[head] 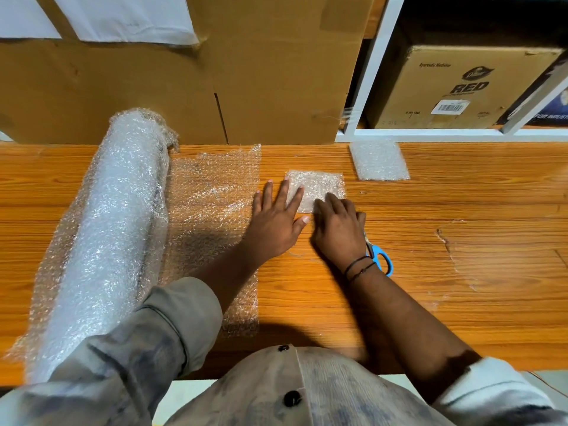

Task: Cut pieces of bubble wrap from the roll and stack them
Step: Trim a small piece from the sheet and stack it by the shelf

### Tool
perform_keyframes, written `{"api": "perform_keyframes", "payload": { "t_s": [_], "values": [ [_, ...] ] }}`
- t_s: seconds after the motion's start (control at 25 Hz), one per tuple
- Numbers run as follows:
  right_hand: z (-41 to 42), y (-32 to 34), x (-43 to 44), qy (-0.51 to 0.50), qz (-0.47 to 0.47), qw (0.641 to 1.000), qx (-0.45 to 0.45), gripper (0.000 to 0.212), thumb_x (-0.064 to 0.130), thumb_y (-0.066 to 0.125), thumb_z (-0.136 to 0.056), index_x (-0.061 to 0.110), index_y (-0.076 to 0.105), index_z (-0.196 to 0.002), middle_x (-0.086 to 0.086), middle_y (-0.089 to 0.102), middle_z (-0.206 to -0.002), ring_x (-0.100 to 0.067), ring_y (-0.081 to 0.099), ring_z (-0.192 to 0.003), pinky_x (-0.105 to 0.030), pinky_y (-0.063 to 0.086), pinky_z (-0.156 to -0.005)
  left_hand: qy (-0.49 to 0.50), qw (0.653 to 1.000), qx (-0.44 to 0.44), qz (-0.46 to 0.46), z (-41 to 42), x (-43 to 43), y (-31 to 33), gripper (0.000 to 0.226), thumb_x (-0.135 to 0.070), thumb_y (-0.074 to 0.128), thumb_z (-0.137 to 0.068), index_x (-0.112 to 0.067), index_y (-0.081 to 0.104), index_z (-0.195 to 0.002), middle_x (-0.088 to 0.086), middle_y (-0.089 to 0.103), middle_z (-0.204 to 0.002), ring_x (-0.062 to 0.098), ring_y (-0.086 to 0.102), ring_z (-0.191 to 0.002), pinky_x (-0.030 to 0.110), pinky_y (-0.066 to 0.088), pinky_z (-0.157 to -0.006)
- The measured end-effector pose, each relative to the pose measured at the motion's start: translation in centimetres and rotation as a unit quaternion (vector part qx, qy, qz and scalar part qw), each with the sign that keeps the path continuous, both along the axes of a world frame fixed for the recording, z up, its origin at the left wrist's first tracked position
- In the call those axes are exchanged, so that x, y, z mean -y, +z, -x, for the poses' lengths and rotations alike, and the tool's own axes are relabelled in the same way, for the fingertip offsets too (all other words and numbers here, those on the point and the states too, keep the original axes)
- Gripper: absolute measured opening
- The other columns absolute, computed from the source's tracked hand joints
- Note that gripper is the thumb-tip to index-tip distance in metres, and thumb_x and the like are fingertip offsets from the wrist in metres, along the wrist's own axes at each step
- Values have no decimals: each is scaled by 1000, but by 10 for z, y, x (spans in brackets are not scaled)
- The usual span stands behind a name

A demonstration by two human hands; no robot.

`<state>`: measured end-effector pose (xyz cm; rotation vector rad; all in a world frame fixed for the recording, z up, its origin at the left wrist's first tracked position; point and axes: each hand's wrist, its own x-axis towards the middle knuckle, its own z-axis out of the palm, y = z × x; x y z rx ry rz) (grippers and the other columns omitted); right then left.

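Observation:
A big bubble wrap roll (116, 216) lies on the left of the wooden table (461, 241), with its loose sheet (212, 192) spread out to the right. A small cut piece (319, 184) lies past the sheet's edge. My left hand (276, 219) rests flat, its fingertips pressing the piece's left edge. My right hand (338, 226) has bent fingers on the piece's near edge and seems to pinch it. Blue-handled scissors (381, 256) lie under my right wrist, their blades hidden. A stack of cut pieces (381, 161) sits at the back right.
A large cardboard box (184, 87) stands along the table's back edge. A white shelf frame (368, 87) to the right holds a printed carton (461, 87). Bare wood stretches to the right of the scissors.

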<state>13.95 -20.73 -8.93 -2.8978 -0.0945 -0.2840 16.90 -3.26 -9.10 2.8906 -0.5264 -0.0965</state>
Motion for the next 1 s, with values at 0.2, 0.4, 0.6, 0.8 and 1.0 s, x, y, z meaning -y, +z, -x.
{"api": "perform_keyframes", "payload": {
  "t_s": [0.2,0.4,0.6,0.8,1.0],
  "values": [
    [-24,23,6,-32,-26,999,13,41,26,56,-99,15,61,-138,-7,55,-151,-41,44,-133,-53,36,-98,36,999,31,11,8,0,2,70,-65,27,-101,-35,16,-164,13,2,-172,43,5,-156,61,8,-122],
    [-73,40,10,-26,10,990,-141,59,34,53,-100,18,37,-155,-13,42,-157,-42,35,-142,-58,29,-111,40,999,27,14,5,1,3,61,-62,30,-104,-41,22,-161,15,1,-172,45,9,-154,61,10,-120],
    [-87,45,7,-61,-39,980,-187,32,36,61,-92,15,62,-116,-13,57,-128,-38,48,-127,-52,33,-106,54,998,36,10,3,0,2,59,-61,35,-104,-44,26,-160,15,4,-172,44,14,-152,61,16,-119],
    [-86,52,16,-107,-307,932,-157,16,19,76,-85,13,61,-89,-5,65,-85,-29,64,-88,-30,46,-66,49,997,53,31,2,-3,-2,58,-61,38,-104,-42,32,-158,14,12,-171,41,21,-150,60,24,-117],
    [-84,55,25,-193,-503,833,-127,38,14,84,-81,12,64,-113,-9,74,-109,-26,72,-96,-44,62,-84,104,968,56,223,-8,17,11,66,-63,46,-99,-27,41,-155,10,42,-156,33,48,-136,51,47,-106]
  ]
}}
